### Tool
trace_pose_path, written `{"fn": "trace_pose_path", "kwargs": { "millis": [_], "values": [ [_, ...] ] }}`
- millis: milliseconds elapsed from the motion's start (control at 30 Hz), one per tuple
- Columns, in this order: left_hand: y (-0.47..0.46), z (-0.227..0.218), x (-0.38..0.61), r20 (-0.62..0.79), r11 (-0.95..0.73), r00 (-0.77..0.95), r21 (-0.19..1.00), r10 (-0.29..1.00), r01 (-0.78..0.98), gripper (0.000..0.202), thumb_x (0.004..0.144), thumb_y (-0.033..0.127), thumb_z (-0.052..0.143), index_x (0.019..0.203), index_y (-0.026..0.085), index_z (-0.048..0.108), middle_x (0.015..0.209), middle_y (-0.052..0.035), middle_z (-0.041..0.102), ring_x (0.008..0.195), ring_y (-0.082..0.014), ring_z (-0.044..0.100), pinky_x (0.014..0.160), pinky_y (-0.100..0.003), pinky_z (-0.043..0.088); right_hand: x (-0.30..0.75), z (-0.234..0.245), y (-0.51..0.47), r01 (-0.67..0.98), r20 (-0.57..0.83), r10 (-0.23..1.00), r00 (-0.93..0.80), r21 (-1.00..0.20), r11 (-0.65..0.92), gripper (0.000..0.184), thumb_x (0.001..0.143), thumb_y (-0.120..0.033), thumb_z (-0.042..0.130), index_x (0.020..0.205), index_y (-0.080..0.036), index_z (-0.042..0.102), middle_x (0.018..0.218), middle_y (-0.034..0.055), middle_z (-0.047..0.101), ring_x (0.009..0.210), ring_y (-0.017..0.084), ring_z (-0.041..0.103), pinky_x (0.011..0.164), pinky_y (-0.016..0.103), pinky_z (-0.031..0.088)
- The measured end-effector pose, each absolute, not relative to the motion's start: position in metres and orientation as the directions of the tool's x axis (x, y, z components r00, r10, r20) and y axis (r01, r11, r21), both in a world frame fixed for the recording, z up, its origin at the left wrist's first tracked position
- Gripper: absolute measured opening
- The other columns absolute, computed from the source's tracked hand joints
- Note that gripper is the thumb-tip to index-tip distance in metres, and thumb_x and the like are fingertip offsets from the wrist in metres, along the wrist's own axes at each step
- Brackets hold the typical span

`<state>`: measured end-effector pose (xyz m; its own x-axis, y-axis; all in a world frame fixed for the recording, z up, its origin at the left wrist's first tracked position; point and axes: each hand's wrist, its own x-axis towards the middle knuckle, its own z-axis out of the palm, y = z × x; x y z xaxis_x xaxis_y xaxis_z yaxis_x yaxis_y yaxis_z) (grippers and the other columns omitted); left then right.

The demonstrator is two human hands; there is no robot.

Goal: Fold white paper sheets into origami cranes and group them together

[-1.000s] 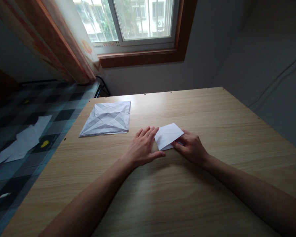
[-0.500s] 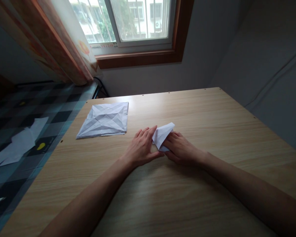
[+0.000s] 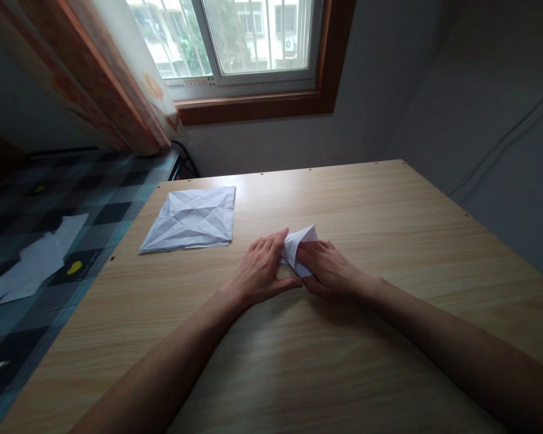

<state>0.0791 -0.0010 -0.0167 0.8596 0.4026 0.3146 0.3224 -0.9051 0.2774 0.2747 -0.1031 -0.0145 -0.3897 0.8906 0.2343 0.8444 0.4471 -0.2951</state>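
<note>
Between my hands, on the wooden table (image 3: 262, 361), lies a small piece of folded white paper (image 3: 292, 247). One flap of it stands up and curves open toward the right. My left hand (image 3: 263, 265) grips the paper's left side, its fingers at the far edge and its thumb stretched along the near edge. My right hand (image 3: 328, 268) has its fingers tucked in under the raised flap, pressing on the lower layer. The right fingertips are partly hidden by the flap. Farther back on the left is a flat stack of creased white paper sheets (image 3: 194, 218).
Left of the table, a checked cloth (image 3: 127, 178) covers a surface bearing loose white paper pieces (image 3: 40, 262). A window (image 3: 262, 36) and an orange curtain (image 3: 113, 78) are beyond the table. A cable (image 3: 502, 141) runs along the right wall.
The paper's raised flap has opened into a rounder curve, and its tip has shifted slightly left. My right fingers have moved slightly farther into the fold. My left hand has barely moved.
</note>
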Motion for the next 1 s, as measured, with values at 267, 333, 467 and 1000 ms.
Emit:
{"fn": "trace_pose_path", "kwargs": {
  "millis": [267, 333, 467, 1000],
  "values": [
    [-0.004, -0.01, 0.078, 0.557, -0.994, 0.83, -0.104, -0.047, 0.014, 0.048, 0.082, 0.03, 0.067, 0.127, 0.03, 0.051, 0.158, -0.0098, 0.023, 0.142, -0.0335, 0.03, 0.113, -0.052, 0.031, 0.28, -0.02, -0.103, 0.812, 0.279, 0.872, -0.403, -0.329, 0.481, 0.042, 0.088, -0.026, 0.052, 0.128, -0.015, 0.049, 0.128, 0.0165, 0.056, 0.117, 0.031, 0.049, 0.098, 0.05, 0.039],
    [-0.005, -0.007, 0.078, 0.529, -0.984, 0.846, -0.174, -0.063, 0.036, 0.026, 0.085, 0.029, 0.064, 0.11, 0.027, 0.06, 0.152, -0.0072, 0.037, 0.141, -0.0313, 0.031, 0.114, -0.051, 0.03, 0.282, -0.021, -0.104, 0.803, 0.291, 0.861, -0.417, -0.326, 0.499, 0.035, 0.089, -0.028, 0.052, 0.123, -0.015, 0.054, 0.125, 0.0154, 0.059, 0.119, 0.031, 0.049, 0.1, 0.051, 0.038],
    [-0.005, -0.001, 0.077, 0.519, -0.945, 0.853, -0.302, -0.049, 0.129, 0.014, 0.089, 0.031, 0.061, 0.1, 0.022, 0.063, 0.135, -0.0067, 0.055, 0.13, -0.0277, 0.045, 0.113, -0.048, 0.034, 0.287, -0.021, -0.105, 0.762, 0.297, 0.824, -0.482, -0.322, 0.562, 0.035, 0.092, -0.026, 0.054, 0.125, -0.016, 0.056, 0.133, 0.014, 0.058, 0.128, 0.029, 0.045, 0.108, 0.051, 0.033],
    [0.009, -0.007, 0.08, 0.404, -0.995, 0.912, -0.025, 0.074, 0.092, 0.012, 0.091, 0.023, 0.054, 0.088, 0.015, 0.063, 0.115, -0.0121, 0.065, 0.1, -0.0206, 0.065, 0.091, -0.035, 0.053, 0.304, -0.025, -0.114, 0.759, 0.461, 0.825, -0.328, -0.391, 0.52, 0.01, 0.086, -0.027, 0.065, 0.087, -0.018, 0.067, 0.094, 0.0095, 0.068, 0.087, 0.023, 0.062, 0.077, 0.036, 0.05]
  ]
}}
